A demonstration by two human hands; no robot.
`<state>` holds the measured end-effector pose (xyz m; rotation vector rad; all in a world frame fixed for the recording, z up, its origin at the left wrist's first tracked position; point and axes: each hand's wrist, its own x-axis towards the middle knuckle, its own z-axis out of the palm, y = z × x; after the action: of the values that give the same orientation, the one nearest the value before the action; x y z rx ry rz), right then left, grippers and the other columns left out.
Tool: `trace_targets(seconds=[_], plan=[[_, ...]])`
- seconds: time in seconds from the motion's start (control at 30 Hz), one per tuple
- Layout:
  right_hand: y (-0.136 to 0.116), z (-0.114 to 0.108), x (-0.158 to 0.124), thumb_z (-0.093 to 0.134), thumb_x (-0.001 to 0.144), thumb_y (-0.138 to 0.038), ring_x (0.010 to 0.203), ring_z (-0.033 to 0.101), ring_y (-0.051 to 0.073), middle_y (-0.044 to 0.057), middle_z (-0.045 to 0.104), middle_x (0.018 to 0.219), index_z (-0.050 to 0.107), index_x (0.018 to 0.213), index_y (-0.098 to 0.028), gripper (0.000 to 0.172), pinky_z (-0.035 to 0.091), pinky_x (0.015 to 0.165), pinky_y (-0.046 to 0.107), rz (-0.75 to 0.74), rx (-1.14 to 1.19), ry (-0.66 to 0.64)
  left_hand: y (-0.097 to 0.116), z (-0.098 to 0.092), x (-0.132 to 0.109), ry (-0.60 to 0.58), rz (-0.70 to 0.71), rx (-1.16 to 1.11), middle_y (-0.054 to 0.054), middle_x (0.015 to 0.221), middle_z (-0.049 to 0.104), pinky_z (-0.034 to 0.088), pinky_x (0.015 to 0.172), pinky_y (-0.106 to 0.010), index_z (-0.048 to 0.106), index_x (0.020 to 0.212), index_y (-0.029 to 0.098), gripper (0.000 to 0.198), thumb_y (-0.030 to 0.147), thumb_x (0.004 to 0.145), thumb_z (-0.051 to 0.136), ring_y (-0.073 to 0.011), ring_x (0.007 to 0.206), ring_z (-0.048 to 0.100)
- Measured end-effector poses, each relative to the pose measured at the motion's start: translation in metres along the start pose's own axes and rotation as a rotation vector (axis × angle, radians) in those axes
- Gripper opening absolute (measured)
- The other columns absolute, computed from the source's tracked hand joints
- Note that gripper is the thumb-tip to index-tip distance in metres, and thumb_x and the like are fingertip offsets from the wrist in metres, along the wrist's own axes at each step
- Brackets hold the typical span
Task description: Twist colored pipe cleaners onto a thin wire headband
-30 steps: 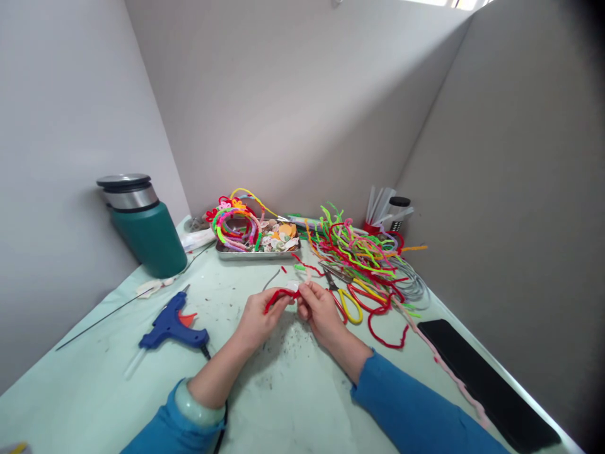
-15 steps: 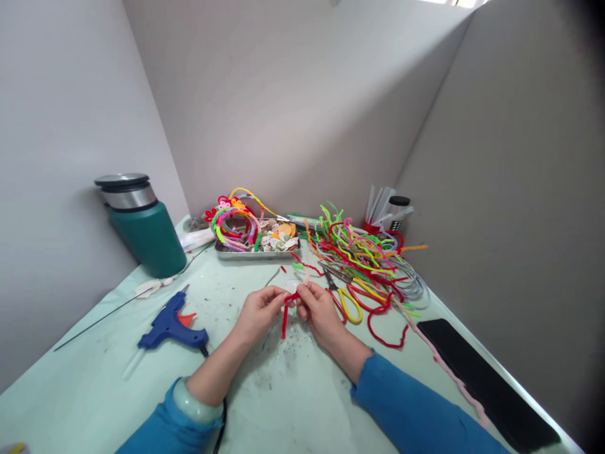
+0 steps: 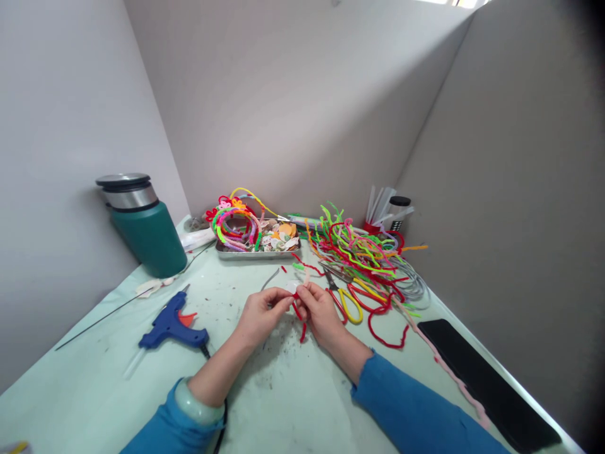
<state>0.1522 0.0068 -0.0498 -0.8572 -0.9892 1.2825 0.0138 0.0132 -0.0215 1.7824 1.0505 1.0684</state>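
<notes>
Nearest are two blue sleeves [image 3: 416, 403], the left one pushed back behind a pale green bangle [image 3: 196, 407] on the wrist. Ahead, above the pale green bench [image 3: 302, 403], the left hand [image 3: 267, 315] and right hand [image 3: 321, 314] meet, fingertips nearly touching. Each grip is pinched, thumb against finger, on a red fuzzy strip [image 3: 303, 333] between them. Its free end now hangs below the fingers in a bent line, toward the right hand; half a second ago it dropped straight down nearer the left hand, and before that it lay across the left fingers. The hands themselves have hardly moved. A small whitish piece [image 3: 292, 287] shows just behind the fingertips; whether it is held cannot be told.

To the left lies a blue glue gun [image 3: 172, 325]; to the right, a black flat slab [image 3: 486, 381] with a pale pink strand along it. Just beyond the right hand lie scissors with red and yellow handles [image 3: 352, 306]. Farther back are a metal tray [image 3: 258, 255] of bright loops and scraps, a tangled heap of coloured strips [image 3: 354, 246] and, at left, a teal bottle [image 3: 149, 236].
</notes>
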Motion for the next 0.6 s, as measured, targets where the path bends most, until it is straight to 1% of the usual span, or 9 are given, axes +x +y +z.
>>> trace_targets(seconds=[0.13,0.23,0.43,0.6], plan=[[0.0001,0.0001,-0.0001,0.059,0.078,-0.037,0.040,0.035,0.005,-0.007,0.045,0.047,0.051,0.065,-0.017,0.025,0.027,0.040,0.018,-0.014,0.000,-0.007,0.0024,0.0009,-0.0011,-0.012,0.023,0.007,-0.002,0.073,0.069,0.045,0.065,-0.021,0.067,0.079,0.014,0.018,0.026,0.076,0.055,-0.0126,0.066,0.059],[0.0000,0.0007,-0.0003,0.060,0.077,-0.038,0.040,0.035,0.005,-0.006,0.046,0.047,0.051,0.064,-0.017,0.026,0.028,0.040,0.017,-0.011,0.001,-0.002,0.0029,0.0020,-0.0015,0.003,0.027,0.030,-0.002,0.073,0.068,0.045,0.063,-0.021,0.067,0.079,0.014,0.016,0.023,0.075,0.054,-0.0122,0.066,0.059],[-0.0004,0.0014,-0.0004,0.062,0.074,-0.042,0.038,0.036,0.005,-0.005,0.048,0.053,0.051,0.066,-0.017,0.028,0.026,0.037,0.018,0.010,0.016,0.019,0.0010,0.0029,-0.0017,0.034,0.054,0.118,-0.002,0.072,0.066,0.042,0.059,-0.020,0.066,0.080,0.014,0.017,0.018,0.073,0.051,-0.0112,0.063,0.055],[0.0000,0.0012,-0.0004,0.062,0.073,-0.042,0.038,0.036,0.004,-0.006,0.049,0.052,0.051,0.066,-0.018,0.028,0.027,0.036,0.017,0.019,0.031,0.024,0.0028,0.0030,-0.0023,0.041,0.113,0.222,-0.001,0.077,0.065,0.040,0.057,-0.020,0.065,0.083,0.015,0.018,0.015,0.073,0.050,-0.0104,0.063,0.053]])
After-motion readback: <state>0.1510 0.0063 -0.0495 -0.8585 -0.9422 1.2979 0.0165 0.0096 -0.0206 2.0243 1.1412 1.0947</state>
